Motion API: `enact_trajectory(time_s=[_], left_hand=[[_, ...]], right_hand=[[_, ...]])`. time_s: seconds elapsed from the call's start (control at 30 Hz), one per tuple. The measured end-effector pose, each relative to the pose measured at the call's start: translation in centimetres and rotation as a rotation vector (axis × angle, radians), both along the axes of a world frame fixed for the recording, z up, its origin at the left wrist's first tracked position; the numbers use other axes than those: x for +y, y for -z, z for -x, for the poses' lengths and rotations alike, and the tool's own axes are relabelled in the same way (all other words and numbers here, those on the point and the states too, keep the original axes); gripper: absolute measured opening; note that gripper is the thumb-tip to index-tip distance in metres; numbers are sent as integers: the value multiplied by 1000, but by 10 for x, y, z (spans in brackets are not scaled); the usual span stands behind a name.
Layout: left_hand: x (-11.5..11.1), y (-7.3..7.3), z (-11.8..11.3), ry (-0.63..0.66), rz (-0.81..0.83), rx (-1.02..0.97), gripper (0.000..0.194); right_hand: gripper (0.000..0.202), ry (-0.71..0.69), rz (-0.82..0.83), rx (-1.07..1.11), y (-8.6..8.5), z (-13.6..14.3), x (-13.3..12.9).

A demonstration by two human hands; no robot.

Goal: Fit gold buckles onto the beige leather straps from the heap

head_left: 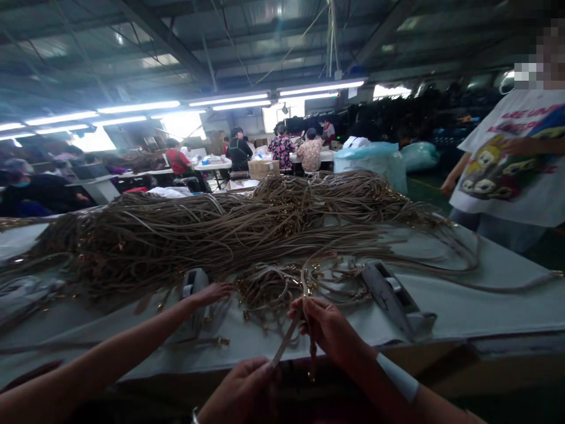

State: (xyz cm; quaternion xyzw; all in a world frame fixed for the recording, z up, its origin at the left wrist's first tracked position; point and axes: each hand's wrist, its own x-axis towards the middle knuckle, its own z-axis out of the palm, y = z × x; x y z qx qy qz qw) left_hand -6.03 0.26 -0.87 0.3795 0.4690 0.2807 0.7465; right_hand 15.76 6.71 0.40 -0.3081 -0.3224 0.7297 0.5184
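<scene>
Grip: left hand (242,386) and right hand (331,330) pinch one beige strap (288,341)

At the far left, a co-worker's bare arm (128,347) reaches over the white desk (481,294), its outstretched hand (214,292) near a grey tape dispenser (194,278). Behind it, a large heap of long straps (189,235) spreads across much of the desk.

Low in the middle, the left hand's grip is closed on the strap, thumb on top; a bracelet (195,416) shows at the wrist. From there the strap slants up rightward to the right hand, at the near edge of the desk, before a small pile of straps with gold-coloured fittings (269,285). The right hand's grip is closed on it too, with thumb and fingers together; a white band (399,377) wraps that forearm.

Farther right sits another grey tape dispenser (391,291), then a person in a printed white shirt (498,176) stands beyond the desk.
</scene>
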Motion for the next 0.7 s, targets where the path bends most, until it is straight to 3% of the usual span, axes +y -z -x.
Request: enact_trajectory(time_s=[0.1, 0.2, 0.3, 0.37, 0.43, 0.53, 0.6, 0.7], left_hand=[[0, -20, -3, 45, -211, 252, 39], [2, -27, -3, 47, -679, 800, 28], [-2, -13, -2, 15, -1020, 1205, 33], [-7, 1, -3, -13, -1167, 1290, 46], [-11, 9, -6, -47, -1253, 1255, 48], [-16, 4, -14, -134, -1114, 1057, 33], [-16, -7, -19, -153, -835, 807, 24], [-14, -18, -24, -154, -280, 263, 46]], right_hand=[[29, 5, 44, 15, -1, -5, 4], [29, -9, 95, 12, 1, -7, 7], [28, -43, 138, 12, 6, 0, 5], [27, -71, 170, 24, 10, 7, 4], [25, -71, 203, 45, 13, 14, 3], [23, -32, 241, 75, 16, 21, 4], [22, -28, 243, 105, 17, 22, 5], [21, -75, 219, 178, 15, 21, 3]])
